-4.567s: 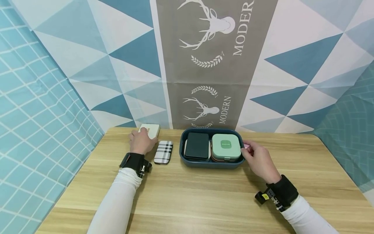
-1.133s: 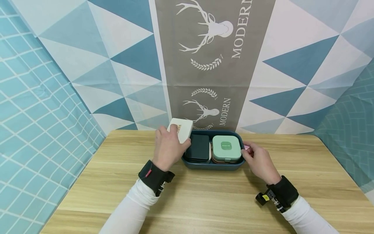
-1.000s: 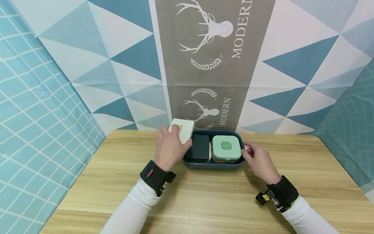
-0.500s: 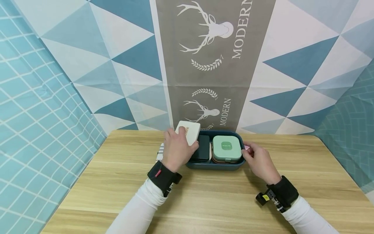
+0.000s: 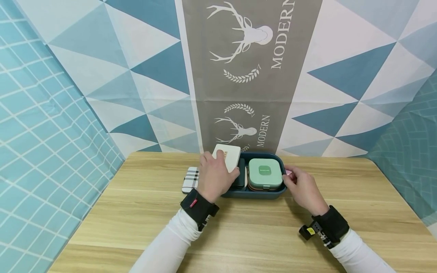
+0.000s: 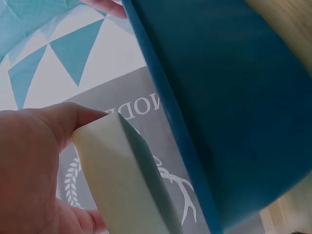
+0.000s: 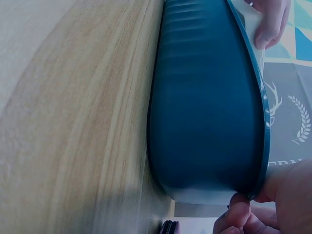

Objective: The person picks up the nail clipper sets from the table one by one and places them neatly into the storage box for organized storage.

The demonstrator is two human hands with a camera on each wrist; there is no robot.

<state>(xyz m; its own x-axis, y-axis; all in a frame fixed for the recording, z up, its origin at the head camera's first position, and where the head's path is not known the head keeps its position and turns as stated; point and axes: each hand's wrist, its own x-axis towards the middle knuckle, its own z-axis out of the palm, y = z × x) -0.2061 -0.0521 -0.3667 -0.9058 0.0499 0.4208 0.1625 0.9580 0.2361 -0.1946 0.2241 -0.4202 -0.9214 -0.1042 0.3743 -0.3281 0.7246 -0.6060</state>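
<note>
My left hand (image 5: 216, 176) grips a small white box (image 5: 232, 155) with brown lettering, holding it above the left part of a dark blue storage bin (image 5: 252, 195). The left wrist view shows thumb and fingers on opposite edges of the box (image 6: 114, 175), apart from the bin's rim. Under the hand, a flat black item (image 5: 241, 174) in the bin is partly covered. A mint green case (image 5: 264, 172) sits in the bin's right part. My right hand (image 5: 305, 189) pinches the rim at the bin's right end, as the right wrist view confirms.
A plaid case (image 5: 189, 180) lies on the wooden table (image 5: 259, 231) left of the bin, partly hidden by my left hand. Something pink (image 5: 288, 171) shows by the right fingers. The patterned wall covering (image 5: 235, 87) rises behind the table's back edge.
My left hand has lifted the white box from the table's back left and carried it right, over the bin. It keeps drifting right. My right hand and the bin stay in place.
</note>
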